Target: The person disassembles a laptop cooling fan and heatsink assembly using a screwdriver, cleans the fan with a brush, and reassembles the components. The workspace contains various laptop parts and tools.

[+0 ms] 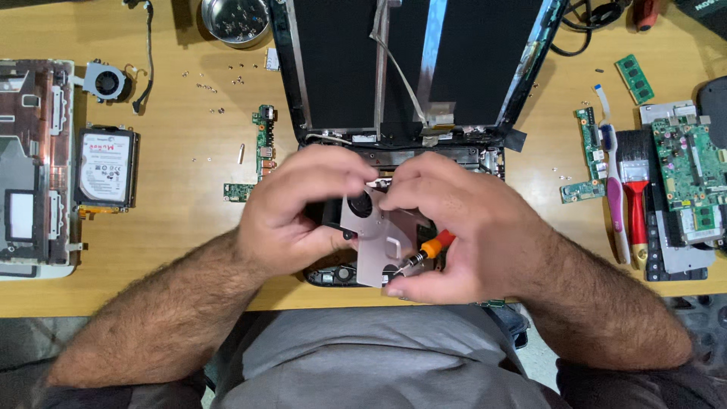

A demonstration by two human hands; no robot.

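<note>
My left hand (299, 208) and my right hand (454, 223) meet over the base of an opened laptop (409, 155). Together they hold a grey metal plate with a round black fan (375, 238) above the base. The right hand also keeps a small screwdriver with an orange handle (435, 246) tucked under its fingers. The laptop's dark lid (413, 60) lies flat behind, with ribbon cables and tape strips across it.
A hard drive (106, 167) and a chassis panel (30, 167) lie left, with a small fan (106, 79). A metal bowl of screws (236, 19) stands at the back. Small boards (263, 140), loose screws, a brush (634, 182), a toothbrush (612, 189) and a mainboard (689, 170) lie around.
</note>
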